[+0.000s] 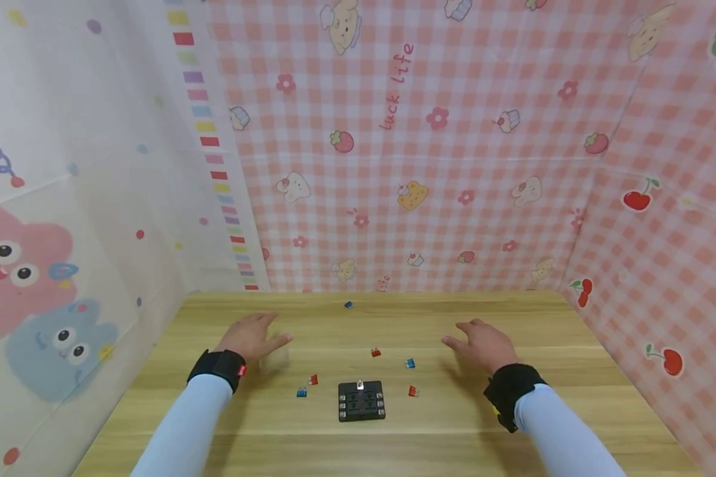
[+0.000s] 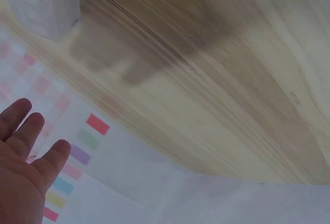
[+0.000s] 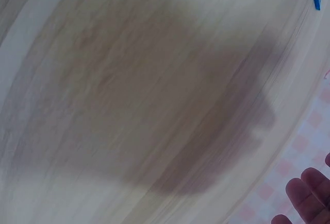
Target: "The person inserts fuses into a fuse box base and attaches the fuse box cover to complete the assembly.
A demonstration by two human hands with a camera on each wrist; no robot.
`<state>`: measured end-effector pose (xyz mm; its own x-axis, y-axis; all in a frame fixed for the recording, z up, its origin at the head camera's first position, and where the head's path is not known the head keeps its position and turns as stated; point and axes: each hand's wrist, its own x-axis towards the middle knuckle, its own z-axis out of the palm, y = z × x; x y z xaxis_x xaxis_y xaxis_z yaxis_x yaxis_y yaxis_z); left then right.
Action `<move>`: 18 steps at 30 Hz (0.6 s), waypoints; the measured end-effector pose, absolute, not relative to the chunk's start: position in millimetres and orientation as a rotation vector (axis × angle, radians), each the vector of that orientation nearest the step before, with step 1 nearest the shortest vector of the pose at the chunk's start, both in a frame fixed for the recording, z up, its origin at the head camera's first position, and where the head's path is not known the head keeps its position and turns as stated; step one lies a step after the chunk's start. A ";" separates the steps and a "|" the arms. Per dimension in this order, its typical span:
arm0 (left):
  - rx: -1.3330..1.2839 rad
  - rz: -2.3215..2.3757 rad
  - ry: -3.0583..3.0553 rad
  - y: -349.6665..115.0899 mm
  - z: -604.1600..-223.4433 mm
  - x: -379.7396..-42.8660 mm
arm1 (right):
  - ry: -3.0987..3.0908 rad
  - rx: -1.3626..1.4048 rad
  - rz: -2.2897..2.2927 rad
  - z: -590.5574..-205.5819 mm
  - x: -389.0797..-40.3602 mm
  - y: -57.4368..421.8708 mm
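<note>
My left hand (image 1: 252, 339) is held over the left part of the table, fingers spread and holding nothing. Just below its thumb stands a small clear plastic container (image 1: 276, 360), which also shows as a translucent box (image 2: 44, 7) in the left wrist view. On the other side, my right hand (image 1: 483, 344) hovers with relaxed fingers and an empty palm. Between the hands lies a black fuse block (image 1: 361, 401) with metal screw terminals. Around it are small blade fuses, among them a red fuse (image 1: 414, 391), a blue fuse (image 1: 410, 363) and another red fuse (image 1: 376, 352).
Left of the block lie a red fuse (image 1: 313, 379) and a blue fuse (image 1: 301, 392). Farther back, close to the rear edge, sits one more blue fuse (image 1: 349, 305). Patterned cloth (image 1: 417, 152) walls in the wooden table (image 1: 310, 450) behind and at both sides.
</note>
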<state>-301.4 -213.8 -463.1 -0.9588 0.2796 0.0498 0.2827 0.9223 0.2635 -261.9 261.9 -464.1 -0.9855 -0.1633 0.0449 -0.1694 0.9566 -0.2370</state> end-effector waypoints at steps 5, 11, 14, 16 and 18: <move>-0.479 -0.413 -3.067 -206.0 -457.0 -300.7 | -3.086 0.265 0.414 -462.5 -262.2 254.9; -0.517 -0.426 -3.047 -195.0 -452.1 -300.4 | -3.071 0.280 0.448 -458.5 -261.8 243.5; -0.528 -0.445 -3.038 -189.6 -452.6 -298.8 | -3.065 0.297 0.485 -457.3 -260.3 235.6; -0.543 -0.459 -3.031 -185.6 -453.4 -297.9 | -3.063 0.303 0.497 -457.7 -259.5 230.7; -0.545 -0.482 -3.031 -181.9 -453.9 -297.0 | -3.060 0.297 0.498 -459.2 -259.5 227.4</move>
<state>-297.0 -181.9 -453.9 -0.9386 0.3360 0.0781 0.3437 0.8911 0.2963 -259.5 227.4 -459.2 -0.9815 -0.1828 0.0571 -0.1915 0.9308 -0.3113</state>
